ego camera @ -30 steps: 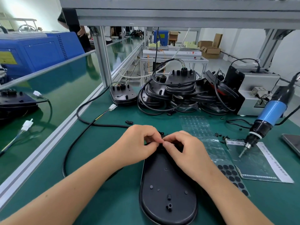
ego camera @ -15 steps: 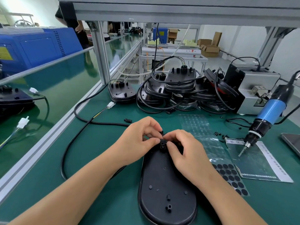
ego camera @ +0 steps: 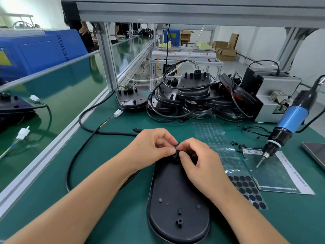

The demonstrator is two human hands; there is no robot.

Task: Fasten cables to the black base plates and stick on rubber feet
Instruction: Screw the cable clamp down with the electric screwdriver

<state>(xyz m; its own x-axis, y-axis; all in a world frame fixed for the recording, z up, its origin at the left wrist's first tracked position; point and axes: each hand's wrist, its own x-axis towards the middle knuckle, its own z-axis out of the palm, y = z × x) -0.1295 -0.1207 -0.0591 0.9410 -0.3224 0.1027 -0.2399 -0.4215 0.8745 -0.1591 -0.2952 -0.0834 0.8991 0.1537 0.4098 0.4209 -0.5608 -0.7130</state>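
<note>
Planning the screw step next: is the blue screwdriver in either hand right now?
No: the blue screwdriver hangs apart at the right, while the left hand and right hand pinch a small black part.

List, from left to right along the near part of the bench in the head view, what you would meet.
black cable → left hand → right hand → sheet of rubber feet → electric screwdriver

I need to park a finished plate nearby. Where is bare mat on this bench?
Bare mat lies left of the base plate, inside the black cable loop, and at the near right corner. Crowded: the plate stack behind, and the sticker sheets and screwdriver on the right.
</note>
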